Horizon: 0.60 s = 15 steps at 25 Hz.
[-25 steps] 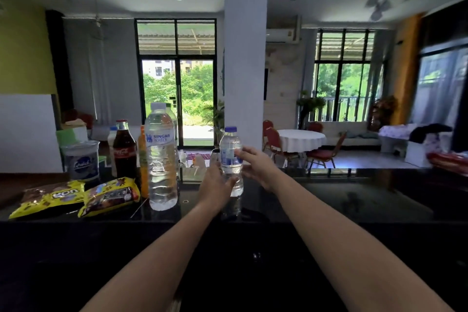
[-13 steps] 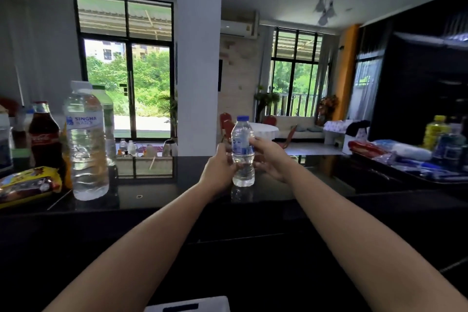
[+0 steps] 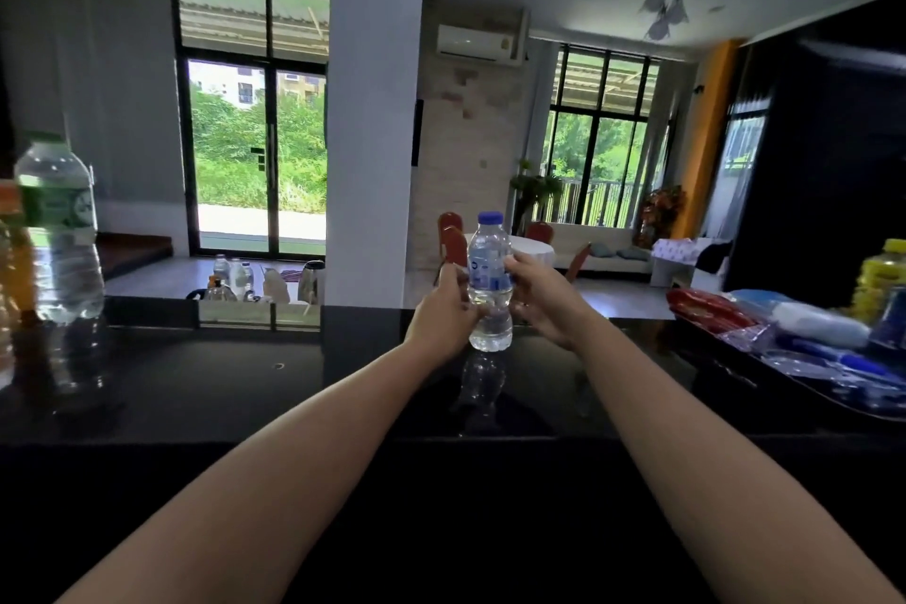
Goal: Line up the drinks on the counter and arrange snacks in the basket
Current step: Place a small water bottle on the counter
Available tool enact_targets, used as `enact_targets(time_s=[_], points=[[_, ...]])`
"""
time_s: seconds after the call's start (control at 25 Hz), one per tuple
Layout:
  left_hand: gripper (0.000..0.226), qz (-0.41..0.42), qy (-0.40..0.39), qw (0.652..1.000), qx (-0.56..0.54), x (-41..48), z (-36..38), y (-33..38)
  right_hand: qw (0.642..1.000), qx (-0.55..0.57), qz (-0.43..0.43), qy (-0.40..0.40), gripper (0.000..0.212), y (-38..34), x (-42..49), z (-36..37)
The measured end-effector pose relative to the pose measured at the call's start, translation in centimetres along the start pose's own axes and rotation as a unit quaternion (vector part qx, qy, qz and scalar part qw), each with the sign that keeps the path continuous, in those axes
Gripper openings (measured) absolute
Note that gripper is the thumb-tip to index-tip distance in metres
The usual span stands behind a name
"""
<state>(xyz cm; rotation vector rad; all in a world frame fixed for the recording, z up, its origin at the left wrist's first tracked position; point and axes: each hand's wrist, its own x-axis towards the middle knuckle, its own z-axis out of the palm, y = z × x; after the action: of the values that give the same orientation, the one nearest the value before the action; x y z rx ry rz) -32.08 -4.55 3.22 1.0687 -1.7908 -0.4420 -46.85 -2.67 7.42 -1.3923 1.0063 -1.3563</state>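
A small clear plastic water bottle with a blue cap and blue label (image 3: 489, 282) stood upright on the glossy black counter (image 3: 245, 387), near its middle. The left hand (image 3: 443, 314) and right hand (image 3: 541, 297) were both closed around the bottle's body from opposite sides. A larger clear bottle with a green label (image 3: 59, 231) stood well apart at the left edge. Red and blue packets (image 3: 765, 324) lay at far right.

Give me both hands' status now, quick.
Left hand: closed on the small water bottle, from its left.
Right hand: closed on the same bottle, from its right.
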Motion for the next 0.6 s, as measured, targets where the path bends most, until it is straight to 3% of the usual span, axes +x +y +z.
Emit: enact_targets(time_s=[0.24, 0.4, 0.6], points=[[0.046, 0.002, -0.019, 1.0, -0.014, 0.6, 3.1, -1.2, 0.995, 0.064, 0.021, -0.071, 0.034, 3.1, 1.8, -5.0], [0.043, -0.006, -0.031, 1.0, -0.002, 0.6, 2.8, -1.6, 0.995, -0.018, 0.034, -0.087, 0.042, 5.1, 1.8, -6.2], [0.029, -0.016, -0.038, 0.999, 0.008, 0.3, 2.8, -2.2, 0.996, -0.056, 0.018, -0.061, 0.032, 6.7, 1.8, -6.2]])
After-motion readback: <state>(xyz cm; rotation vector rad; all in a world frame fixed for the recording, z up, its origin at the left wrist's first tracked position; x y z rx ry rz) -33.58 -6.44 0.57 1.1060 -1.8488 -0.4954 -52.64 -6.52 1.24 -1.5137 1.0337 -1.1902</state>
